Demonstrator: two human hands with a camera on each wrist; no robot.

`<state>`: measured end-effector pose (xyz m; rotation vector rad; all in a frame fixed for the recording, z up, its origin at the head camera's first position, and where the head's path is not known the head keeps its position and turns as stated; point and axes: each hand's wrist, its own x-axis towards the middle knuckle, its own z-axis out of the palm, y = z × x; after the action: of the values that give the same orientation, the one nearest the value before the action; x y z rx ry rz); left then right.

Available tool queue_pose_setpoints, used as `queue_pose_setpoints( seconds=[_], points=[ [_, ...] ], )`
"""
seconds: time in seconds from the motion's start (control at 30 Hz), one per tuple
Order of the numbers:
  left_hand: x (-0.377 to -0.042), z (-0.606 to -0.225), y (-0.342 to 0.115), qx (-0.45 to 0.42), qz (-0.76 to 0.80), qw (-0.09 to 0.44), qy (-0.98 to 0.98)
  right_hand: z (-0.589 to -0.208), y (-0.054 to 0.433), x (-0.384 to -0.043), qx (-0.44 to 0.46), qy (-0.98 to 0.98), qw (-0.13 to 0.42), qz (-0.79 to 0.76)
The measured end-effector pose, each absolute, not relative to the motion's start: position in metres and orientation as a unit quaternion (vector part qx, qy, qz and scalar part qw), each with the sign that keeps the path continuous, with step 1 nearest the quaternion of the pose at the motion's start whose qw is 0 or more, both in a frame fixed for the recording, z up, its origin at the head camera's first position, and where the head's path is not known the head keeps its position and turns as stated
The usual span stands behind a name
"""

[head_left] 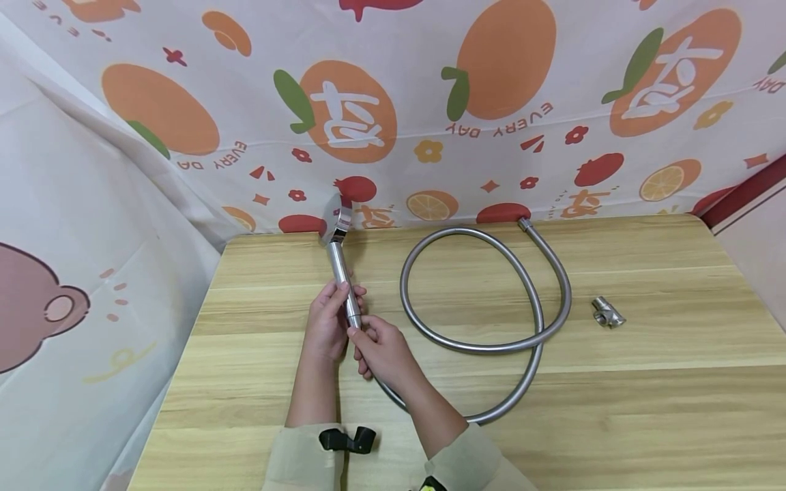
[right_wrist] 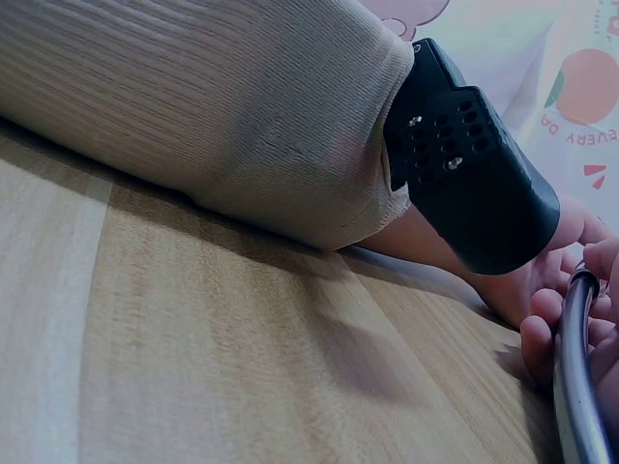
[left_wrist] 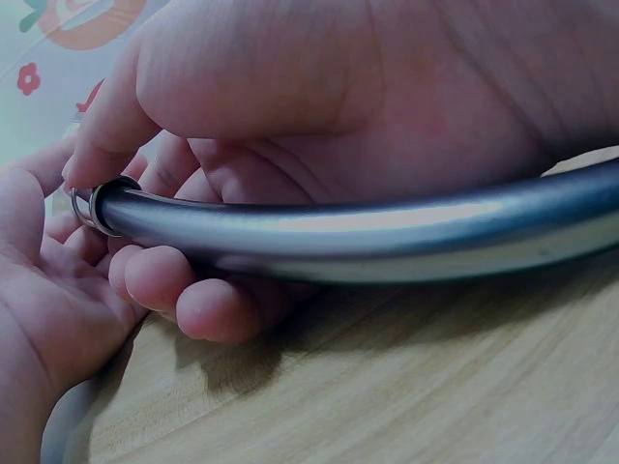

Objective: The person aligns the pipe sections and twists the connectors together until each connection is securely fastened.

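A chrome hand shower point(head_left: 337, 258) points away from me, its head near the table's back edge. My left hand point(head_left: 325, 326) grips the lower handle, thumb along the top. Just below, my right hand point(head_left: 385, 353) pinches the end of a grey metal shower hose point(head_left: 475, 349) between thumb and fingers, right at the handle's base. In the left wrist view the hose point(left_wrist: 387, 242) runs along beneath the right palm, and a shiny collar point(left_wrist: 97, 208) sits at the fingertips. Fingers hide most of the joint, and I cannot tell whether it is threaded together.
The hose loops across the wooden table point(head_left: 651, 409), its other end fitting point(head_left: 525, 224) at the back edge. To the right lies a small chrome tee-shaped fitting point(head_left: 606, 314). A printed cloth point(head_left: 417, 82) hangs behind the table. A black wrist camera point(right_wrist: 474, 164) sits on the left sleeve.
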<state>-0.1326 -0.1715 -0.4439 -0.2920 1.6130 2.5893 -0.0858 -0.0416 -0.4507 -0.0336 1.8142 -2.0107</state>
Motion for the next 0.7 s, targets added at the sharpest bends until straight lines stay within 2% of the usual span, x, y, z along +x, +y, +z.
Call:
queue_pose_setpoints(
  seconds=[0.7],
  points=[
    [-0.1321,-0.4445,-0.1712,-0.099,0.842,0.039,0.529,-0.4548,-0.0423,-0.086,-0.013,0.658,0.212,-0.722]
  ],
)
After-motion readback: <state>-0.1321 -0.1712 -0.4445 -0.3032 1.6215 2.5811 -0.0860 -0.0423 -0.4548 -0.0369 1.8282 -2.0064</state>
